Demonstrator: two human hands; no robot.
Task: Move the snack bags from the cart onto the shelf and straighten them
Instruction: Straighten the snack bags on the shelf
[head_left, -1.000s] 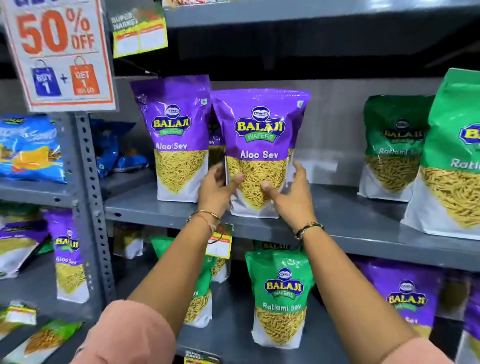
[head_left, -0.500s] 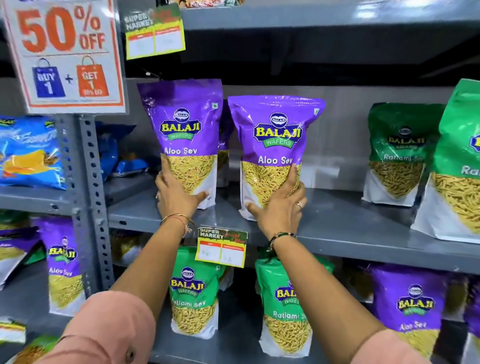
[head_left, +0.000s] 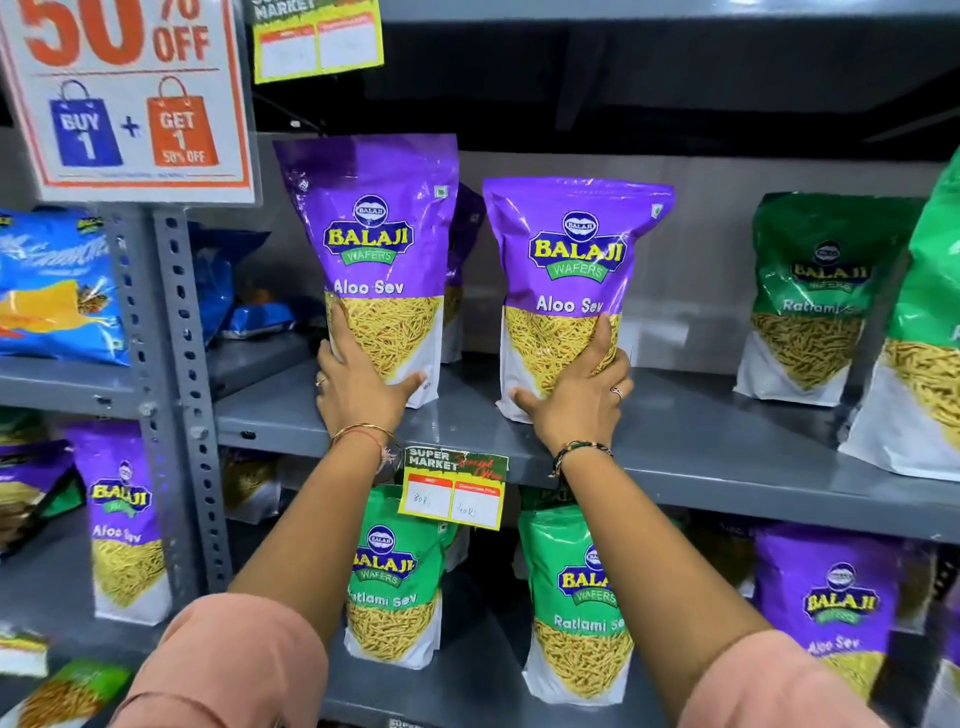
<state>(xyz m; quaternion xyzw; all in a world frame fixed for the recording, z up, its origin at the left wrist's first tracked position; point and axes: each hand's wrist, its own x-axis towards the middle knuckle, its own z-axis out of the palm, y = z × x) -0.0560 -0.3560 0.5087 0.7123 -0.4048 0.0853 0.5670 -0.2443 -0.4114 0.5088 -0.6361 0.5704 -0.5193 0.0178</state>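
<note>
Purple bags: two Aloo Sev bags stand upright on the grey shelf, the left bag just beside the upright post, the right bag a little apart from it with a gap between them.
Left hand: pressed flat against the lower front of the left bag, fingers spread up its left edge, thumb under its bottom edge; a loose hold, not a closed fist.
Right hand: spread over the lower front of the right bag, fingers reaching up its right side, thumb at its bottom left corner; likewise cupping the bag.
Behind: a third purple bag shows partly between the two, further back.
Green bags: two Ratlami Sev bags stand well to the right on the same shelf; one is cut off by the frame edge.
Lower shelf: green and purple bags stand upright there.
Price tag: clipped to the shelf's front edge, between the two forearms.
Sign: a 50% OFF card hangs at upper left.
Cart: out of view.
</note>
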